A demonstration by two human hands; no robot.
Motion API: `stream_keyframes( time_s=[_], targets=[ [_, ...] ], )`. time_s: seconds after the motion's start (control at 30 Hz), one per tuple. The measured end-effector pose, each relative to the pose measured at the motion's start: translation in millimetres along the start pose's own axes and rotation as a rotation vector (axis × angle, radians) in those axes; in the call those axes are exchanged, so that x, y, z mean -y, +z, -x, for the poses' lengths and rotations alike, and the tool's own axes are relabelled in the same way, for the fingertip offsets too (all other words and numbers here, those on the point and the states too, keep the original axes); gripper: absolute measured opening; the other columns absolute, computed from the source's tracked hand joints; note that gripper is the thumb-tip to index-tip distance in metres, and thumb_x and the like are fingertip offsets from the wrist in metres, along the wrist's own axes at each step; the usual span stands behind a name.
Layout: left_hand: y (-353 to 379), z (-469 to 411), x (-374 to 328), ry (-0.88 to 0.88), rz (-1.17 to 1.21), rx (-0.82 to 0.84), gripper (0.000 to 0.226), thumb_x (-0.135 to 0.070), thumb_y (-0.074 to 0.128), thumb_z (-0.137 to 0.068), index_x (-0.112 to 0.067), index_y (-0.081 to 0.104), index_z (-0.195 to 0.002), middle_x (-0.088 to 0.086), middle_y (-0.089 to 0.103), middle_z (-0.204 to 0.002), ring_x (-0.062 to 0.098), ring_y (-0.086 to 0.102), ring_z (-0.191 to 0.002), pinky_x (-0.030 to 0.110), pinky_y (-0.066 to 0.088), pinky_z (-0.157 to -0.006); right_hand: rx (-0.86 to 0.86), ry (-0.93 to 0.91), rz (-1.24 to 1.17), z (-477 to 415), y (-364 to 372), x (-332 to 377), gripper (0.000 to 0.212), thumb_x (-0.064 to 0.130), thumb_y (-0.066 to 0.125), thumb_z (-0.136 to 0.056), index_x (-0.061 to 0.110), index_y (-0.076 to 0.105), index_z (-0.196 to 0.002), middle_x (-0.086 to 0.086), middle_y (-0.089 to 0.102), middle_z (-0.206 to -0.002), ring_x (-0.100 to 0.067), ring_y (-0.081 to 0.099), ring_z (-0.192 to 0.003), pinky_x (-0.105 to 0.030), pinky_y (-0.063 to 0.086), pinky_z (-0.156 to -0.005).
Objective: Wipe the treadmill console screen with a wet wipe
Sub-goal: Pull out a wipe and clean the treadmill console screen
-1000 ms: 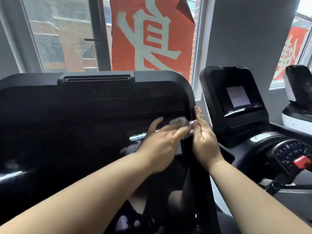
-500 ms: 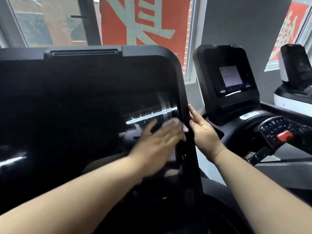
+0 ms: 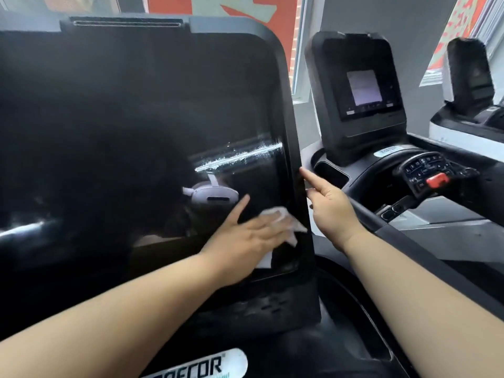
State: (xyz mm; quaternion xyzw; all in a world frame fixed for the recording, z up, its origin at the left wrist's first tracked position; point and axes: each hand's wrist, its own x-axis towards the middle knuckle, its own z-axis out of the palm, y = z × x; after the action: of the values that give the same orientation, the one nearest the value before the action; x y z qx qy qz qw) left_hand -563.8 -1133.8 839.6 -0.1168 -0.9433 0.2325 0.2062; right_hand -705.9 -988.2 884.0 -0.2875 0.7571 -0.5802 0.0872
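left hand (image 3: 246,242) flat, pressing crumpled white wet wipe (image 3: 275,217) | on glossy black console screen (image 3: 131,137), lower-right corner | unwiped glass lies leftward | right hand (image 3: 331,208) open, empty, bracing screen's right edge

Bare forearms, no sleeves visible

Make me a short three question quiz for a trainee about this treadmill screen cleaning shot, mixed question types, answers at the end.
1. True or false: the crumpled white wet wipe is pressed to the glossy black treadmill console screen under the left hand.
2. Multiple choice: the right hand is A) holding a second wipe, B) open, fingers against the screen's matte black right frame edge, C) pressing the red stop button on the neighbouring treadmill.
3. Fill in: the streaky wet smear lies ____ the wipe.

Key: 1 true; 2 B; 3 above.
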Motion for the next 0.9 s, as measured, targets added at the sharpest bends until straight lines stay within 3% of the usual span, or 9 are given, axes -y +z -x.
stream_keyframes(
  time_s=[0.1, 0.2, 0.37, 0.47, 0.57, 0.63, 0.7, 0.83, 0.9],
  targets=[
    [-3.1, 38.3, 2.0, 0.072, 0.018, 0.050, 0.057, -0.017, 0.034, -0.086, -0.028, 0.043, -0.141, -0.011, 0.035, -0.152, 0.008, 0.030, -0.140, 0.059, 0.008, -0.110, -0.028, -0.037, 0.042, 11.3, 8.1, 9.6, 0.043, 0.009, 0.039, -0.097, 0.024, 0.052, -0.135, 0.013, 0.052, -0.138, 0.004, 0.046, -0.124, -0.020, 0.029, -0.110],
    [-11.1, 50.9, 27.9, 0.038, -0.017, -0.002, 0.065, -0.014, 0.043, -0.086, -0.027, 0.027, -0.147, -0.007, 0.037, -0.151, 0.012, 0.027, -0.140, 0.057, 0.004, -0.112, -0.083, -0.118, 0.186, 20.7, 21.9, 21.7, 0.048, 0.003, 0.035, -0.096, 0.018, 0.045, -0.141, 0.010, 0.037, -0.150, 0.000, 0.030, -0.137, -0.008, 0.016, -0.107],
    [-36.6, 54.9, 90.7, -0.609, 0.003, -0.124, 0.056, -0.022, 0.046, -0.097, -0.025, 0.025, -0.148, -0.005, 0.027, -0.156, 0.012, 0.017, -0.144, 0.063, -0.002, -0.110, -0.122, -0.182, 0.330, 25.4, 40.6, 22.9, 0.056, -0.002, 0.033, -0.094, 0.021, 0.038, -0.145, 0.012, 0.024, -0.156, -0.004, 0.025, -0.140, 0.010, 0.010, -0.090],
    [-16.8, 79.9, 45.6, -0.367, -0.154, -0.103, 0.063, -0.008, 0.046, -0.086, -0.009, 0.026, -0.145, 0.009, 0.034, -0.152, 0.023, 0.015, -0.142, 0.065, 0.004, -0.110, -0.172, -0.167, 0.385, 25.8, 49.9, 22.8, 0.058, -0.003, 0.032, -0.093, 0.020, 0.035, -0.146, 0.011, 0.020, -0.158, -0.008, 0.024, -0.141, -0.004, 0.014, -0.099],
    [-7.8, 117.3, 12.2, -0.031, -0.063, 0.059, 0.067, -0.016, 0.051, -0.083, -0.020, 0.030, -0.147, -0.003, 0.026, -0.156, 0.012, 0.016, -0.144, 0.058, 0.006, -0.113, -0.217, -0.191, 0.493, 25.6, 59.5, 25.0, 0.062, -0.007, 0.032, -0.090, 0.016, 0.032, -0.147, 0.002, 0.016, -0.159, -0.013, 0.017, -0.145, -0.012, 0.013, -0.103],
    [-12.8, 114.3, 30.6, 0.004, -0.099, 0.050, 0.056, -0.022, 0.050, -0.092, -0.022, 0.035, -0.145, -0.005, 0.031, -0.154, 0.010, 0.021, -0.141, 0.058, 0.013, -0.111, -0.225, -0.238, 0.565, 25.2, 66.3, 25.6, 0.065, -0.011, 0.032, -0.087, 0.013, 0.030, -0.147, -0.003, 0.015, -0.160, -0.016, 0.010, -0.147, -0.015, 0.009, -0.106],
    [-24.8, 90.7, 60.8, -0.157, -0.197, -0.010, 0.048, -0.019, 0.035, -0.097, -0.018, 0.031, -0.145, 0.002, 0.037, -0.150, 0.014, 0.027, -0.137, 0.061, 0.018, -0.108, -0.204, -0.288, 0.596, 24.6, 72.4, 24.5, 0.066, -0.012, 0.032, -0.085, 0.011, 0.030, -0.147, -0.005, 0.016, -0.159, -0.019, 0.006, -0.147, -0.021, 0.009, -0.111],
    [-47.1, 44.0, 122.0, -0.652, -0.057, 0.022, 0.055, -0.035, 0.024, -0.102, -0.025, 0.005, -0.152, -0.005, 0.000, -0.161, 0.010, -0.005, -0.146, 0.057, -0.020, -0.105, -0.218, -0.276, 0.594, 27.8, 74.6, 19.4, 0.068, -0.011, 0.032, -0.086, 0.014, 0.025, -0.149, 0.000, 0.012, -0.160, -0.015, 0.005, -0.147, -0.018, 0.013, -0.108],
    [-46.3, 25.3, 113.6, -0.653, -0.025, -0.013, 0.054, -0.028, 0.022, -0.099, -0.026, 0.008, -0.152, -0.007, 0.001, -0.161, 0.011, -0.005, -0.146, 0.054, -0.029, -0.100, -0.264, -0.237, 0.574, 34.0, 71.9, 14.1, 0.072, -0.010, 0.033, -0.087, 0.018, 0.018, -0.151, 0.004, 0.007, -0.161, -0.014, 0.013, -0.145, -0.016, 0.020, -0.100]
  ],
)
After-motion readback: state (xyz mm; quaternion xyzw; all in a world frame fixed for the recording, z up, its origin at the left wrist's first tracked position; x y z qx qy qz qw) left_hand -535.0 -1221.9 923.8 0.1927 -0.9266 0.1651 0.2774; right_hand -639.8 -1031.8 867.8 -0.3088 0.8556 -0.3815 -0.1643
